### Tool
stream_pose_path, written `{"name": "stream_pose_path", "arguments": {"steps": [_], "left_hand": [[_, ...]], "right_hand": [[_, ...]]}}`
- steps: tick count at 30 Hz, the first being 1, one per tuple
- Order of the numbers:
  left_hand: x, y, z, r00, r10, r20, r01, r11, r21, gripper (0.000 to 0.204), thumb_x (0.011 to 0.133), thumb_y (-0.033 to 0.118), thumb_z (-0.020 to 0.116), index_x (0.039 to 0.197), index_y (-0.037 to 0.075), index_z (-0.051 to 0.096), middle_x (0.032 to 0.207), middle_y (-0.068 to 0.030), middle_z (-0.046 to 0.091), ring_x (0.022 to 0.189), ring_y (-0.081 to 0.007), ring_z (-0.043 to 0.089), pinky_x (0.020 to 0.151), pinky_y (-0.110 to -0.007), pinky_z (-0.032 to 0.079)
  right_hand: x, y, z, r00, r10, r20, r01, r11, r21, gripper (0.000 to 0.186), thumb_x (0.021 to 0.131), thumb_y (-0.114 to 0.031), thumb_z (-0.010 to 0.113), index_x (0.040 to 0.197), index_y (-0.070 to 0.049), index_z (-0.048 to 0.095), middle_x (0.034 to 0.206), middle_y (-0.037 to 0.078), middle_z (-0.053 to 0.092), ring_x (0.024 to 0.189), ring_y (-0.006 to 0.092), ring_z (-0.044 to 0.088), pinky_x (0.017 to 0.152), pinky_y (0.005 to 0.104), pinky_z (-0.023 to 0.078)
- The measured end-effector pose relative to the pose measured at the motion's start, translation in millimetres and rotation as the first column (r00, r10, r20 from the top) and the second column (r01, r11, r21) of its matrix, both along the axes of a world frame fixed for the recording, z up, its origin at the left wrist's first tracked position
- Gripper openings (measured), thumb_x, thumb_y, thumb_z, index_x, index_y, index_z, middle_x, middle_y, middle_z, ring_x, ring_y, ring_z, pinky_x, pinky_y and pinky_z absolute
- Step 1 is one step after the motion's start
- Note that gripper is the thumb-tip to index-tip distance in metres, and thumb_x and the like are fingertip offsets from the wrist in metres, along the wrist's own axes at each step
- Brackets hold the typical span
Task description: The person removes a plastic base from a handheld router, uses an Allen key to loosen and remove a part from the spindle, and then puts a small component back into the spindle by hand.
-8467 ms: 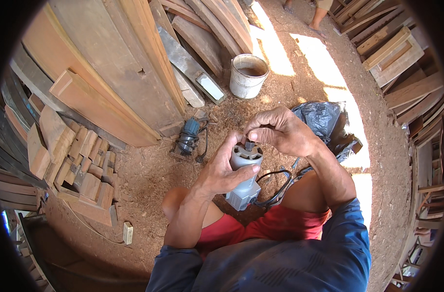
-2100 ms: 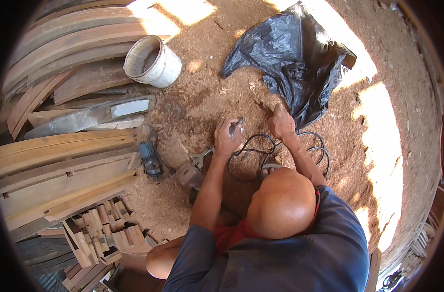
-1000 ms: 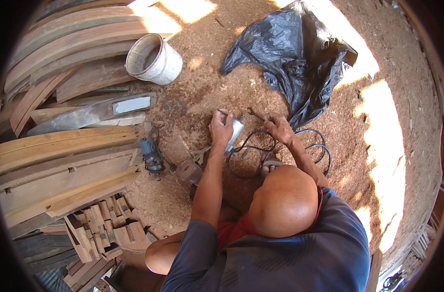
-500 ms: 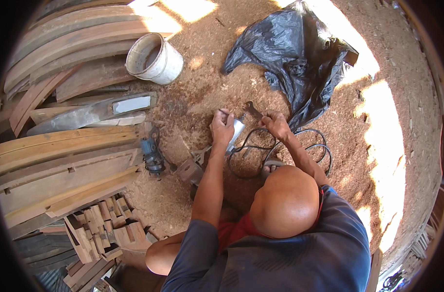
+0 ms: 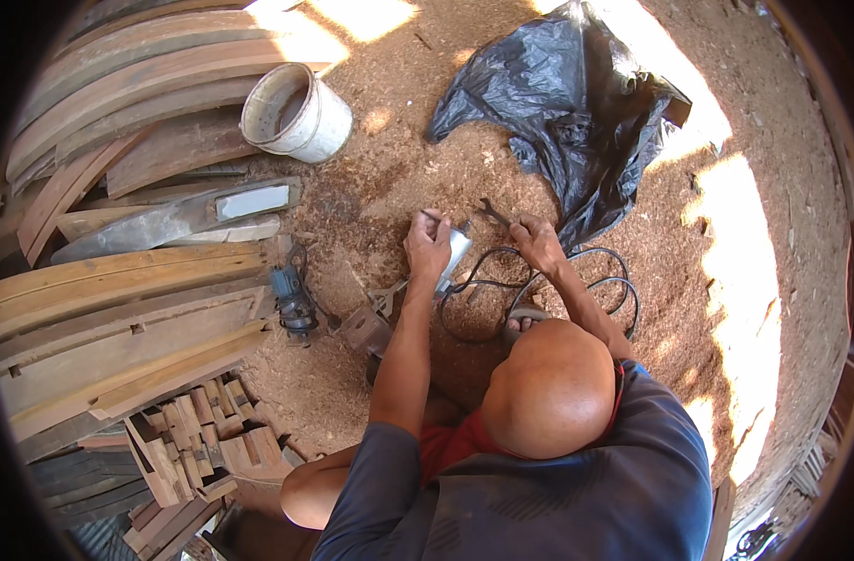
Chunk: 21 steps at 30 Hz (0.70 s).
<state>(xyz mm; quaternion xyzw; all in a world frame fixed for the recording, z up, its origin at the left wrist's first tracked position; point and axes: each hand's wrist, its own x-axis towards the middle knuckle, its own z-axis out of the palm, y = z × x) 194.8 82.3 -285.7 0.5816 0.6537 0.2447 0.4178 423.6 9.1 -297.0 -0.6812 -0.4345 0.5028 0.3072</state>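
Fingers [image 5: 521, 230] of our right hand [image 5: 540, 246] grip a wrench [image 5: 495, 214] near the grey tool [image 5: 458, 249], which sits between our hands; those of our left hand [image 5: 428, 245] curl beside it, though we cannot tell whether they hold it. We crouch on a floor [image 5: 390, 168] strewn with shavings, planks [image 5: 137, 304] to our left, a bucket [image 5: 319, 122] and a black bag [image 5: 558, 103] ahead. Since half a second ago, our right hand has drawn slightly away from the tool.
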Motion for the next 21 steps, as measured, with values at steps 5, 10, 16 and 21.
{"name": "stream_pose_path", "arguments": {"steps": [5, 10, 16, 21], "left_hand": [[-2, -1, -2, 1.0, 0.0, 0.022, 0.0, 1.0, 0.007, 0.013, 0.096, 0.01, 0.067, 0.106, 0.002, 0.063, 0.091, -0.0089, 0.072, 0.084, -0.0154, 0.07, 0.08, -0.031, 0.055], [-1, -2, 2, 1.0, -0.006, -0.001, 0.006, 0.999, 0.04, 0.014, 0.095, 0.01, 0.067, 0.106, 0.002, 0.064, 0.09, -0.0085, 0.072, 0.084, -0.0154, 0.07, 0.08, -0.031, 0.055], [-1, -3, 1, 1.0, 0.001, 0.019, -0.001, 1.0, 0.002, 0.013, 0.096, 0.008, 0.066, 0.107, 0.002, 0.063, 0.091, -0.0081, 0.072, 0.084, -0.0153, 0.07, 0.079, -0.031, 0.055], [-4, -1, -6, 0.998, 0.001, 0.057, -0.002, 1.0, 0.022, 0.02, 0.093, 0.014, 0.071, 0.107, 0.004, 0.063, 0.09, -0.0142, 0.074, 0.086, -0.0238, 0.074, 0.079, -0.036, 0.057]], "right_hand": [[11, -8, 16, 0.963, 0.199, 0.182, -0.198, 0.98, -0.024, 0.019, 0.091, -0.016, 0.062, 0.095, 0.0, 0.072, 0.076, 0.02, 0.066, 0.073, 0.0341, 0.065, 0.073, 0.0436, 0.052], [3, 9, 38, 0.825, 0.231, 0.516, -0.28, 0.96, 0.018, 0.031, 0.09, -0.015, 0.066, 0.118, -0.004, 0.07, 0.106, 0.021, 0.071, 0.098, 0.0393, 0.067, 0.09, 0.0474, 0.053], [-23, 56, 7, 0.862, 0.376, 0.342, -0.458, 0.865, 0.203, 0.034, 0.087, -0.008, 0.065, 0.121, -0.008, 0.069, 0.108, 0.02, 0.07, 0.102, 0.0384, 0.067, 0.093, 0.048, 0.053], [-33, 69, -6, 0.819, 0.477, 0.32, -0.535, 0.835, 0.125, 0.031, 0.086, -0.006, 0.064, 0.116, -0.009, 0.071, 0.102, 0.02, 0.072, 0.1, 0.0378, 0.069, 0.091, 0.0474, 0.054]]}}
